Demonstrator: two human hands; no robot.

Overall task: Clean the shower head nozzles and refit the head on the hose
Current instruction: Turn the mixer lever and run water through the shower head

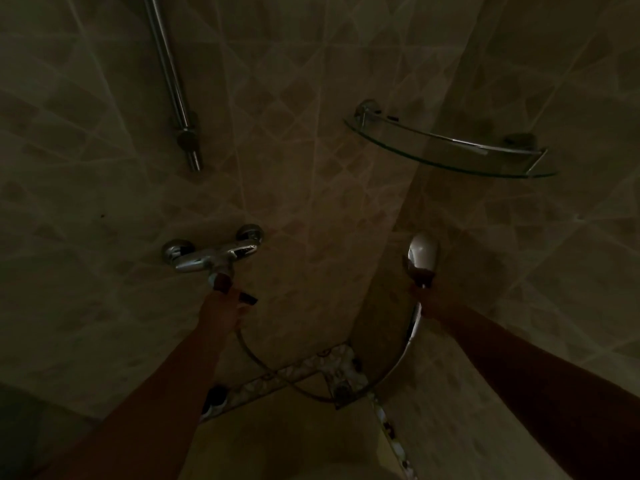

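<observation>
The right hand (424,292) grips the shower head (422,252) out by the corner wall, and the left hand (225,306) pinches the hose (263,367) under the tap (207,258), so hold both steady and turn slowly.

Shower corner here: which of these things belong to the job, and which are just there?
Part of the job:
- shower head, held up by the right hand
- hose, looping down between both hands
- mixer tap, where the left hand holds the hose end

Just there:
- glass corner shelf
- riser rail
- patterned tile border
</observation>
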